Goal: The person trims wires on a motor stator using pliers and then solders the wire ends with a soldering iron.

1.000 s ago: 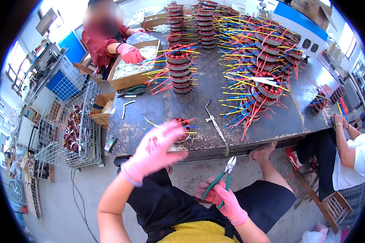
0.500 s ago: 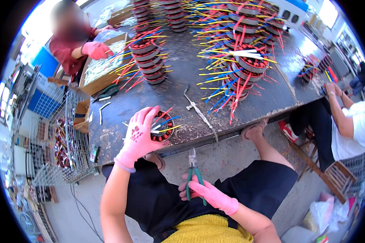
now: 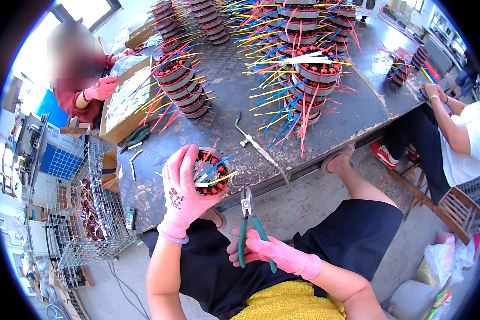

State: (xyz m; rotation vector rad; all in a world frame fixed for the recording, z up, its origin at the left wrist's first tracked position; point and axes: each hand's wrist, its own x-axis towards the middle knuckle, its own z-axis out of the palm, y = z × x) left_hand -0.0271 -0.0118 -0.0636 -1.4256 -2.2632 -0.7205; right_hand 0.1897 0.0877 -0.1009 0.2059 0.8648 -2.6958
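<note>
My left hand, in a pink glove, is closed around the side of a motor stator at the table's front edge. The stator is a dark ring with red windings; red, blue and yellow wires and white sleeving stick out of it. My right hand, also gloved in pink, holds green-handled cutting pliers over my lap. Their handles are spread and the jaws point up, a little right of the stator and apart from it. A thin metal torch with a hose lies on the table to the right.
Tall stator stacks with jutting wires stand behind, another stack at left. A cardboard box of white sleeves, spare pliers and a wire basket are leftward. One person works across the table, another sits at right.
The view has shifted slightly. My left hand has turned the stator, so its wires point differently. The pliers have come up closer to it. The co-worker's gloved hand has drawn back from the box.
</note>
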